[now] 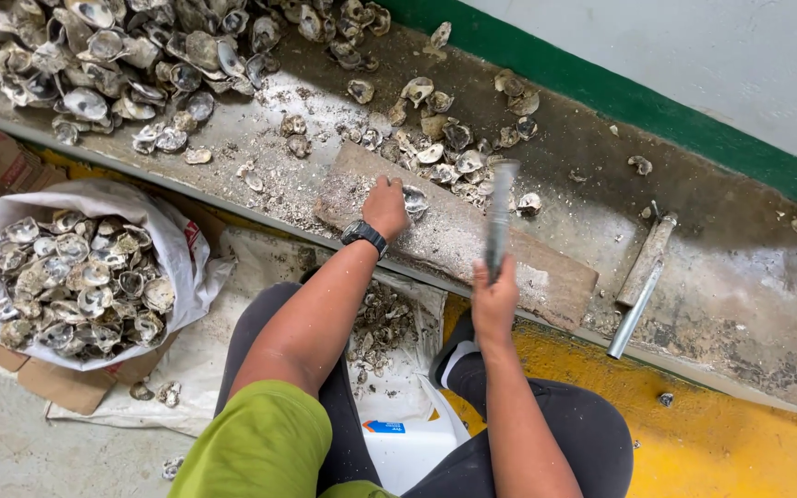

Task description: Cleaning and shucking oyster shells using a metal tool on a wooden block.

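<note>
**Oyster pinned on the board, tool raised over it**

At your far left a white sack [186,249] sits on the floor, brim-full of oyster shells [76,286]. Above it, on the concrete ledge [740,277], a large heap of shells [122,55] fills the upper left corner, with a thinner scatter trailing right along the ledge.

Your left hand [386,207] rests on the wooden board [546,277] that lies slantwise on the ledge. Its fingers are closed around one oyster [414,200], pressing it flat against the wood. A black watch [363,234] sits on that wrist.

To the right, your right hand [495,300] is clenched around the handle of a metal tool [498,217]. It is lifted above the board and blurred, so its exact shape cannot be told.

Further right, a metal bar [643,277] lies idle on the ledge, apart from both hands.

The step in hand looks like breaking open the held shell. The next move seems to call for bringing the tool down on the oyster's exposed edge, just beside your fingertips. Keep those fingers tucked back and the shell steady.
</note>
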